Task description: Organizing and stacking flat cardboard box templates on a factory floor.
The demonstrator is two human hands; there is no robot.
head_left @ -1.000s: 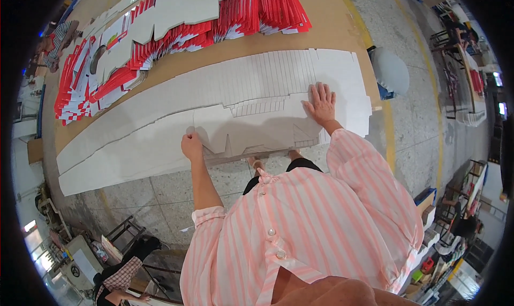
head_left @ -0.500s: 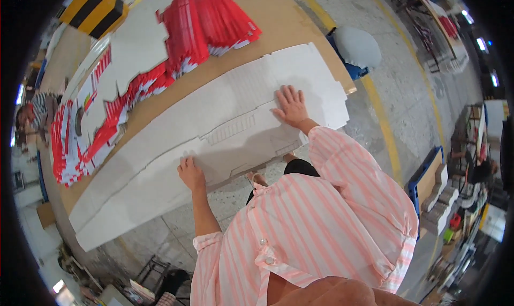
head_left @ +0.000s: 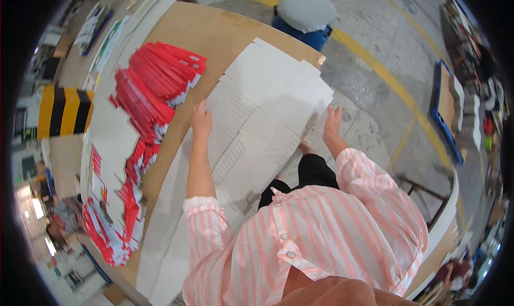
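Note:
A large white die-cut cardboard sheet (head_left: 267, 86), marked with cut and crease lines, lies slantwise on the brown-topped table in front of me. Along its left edge, my left hand (head_left: 201, 121) is closed on the border, its thumb side up; the undersides of the fingers are hidden. My right hand (head_left: 333, 125) is just beyond the opposite edge, near the sheet's right corner. Its thumb and fingers are apart, and I see nothing held in it.
Red-and-white printed card pieces (head_left: 147, 89) are fanned out on the table's left side beside grey-white board (head_left: 115, 140). A yellow-and-black striped block (head_left: 65, 112) stands farther left. Past the far edge is a blue bin with a grey covered top (head_left: 306, 12). A blue-edged cart (head_left: 445, 113) stands at right.
My view has turned, so the table appears rotated. Both hands, earlier flat on the sheet, have moved to its opposite edges, the left one farther up along it.

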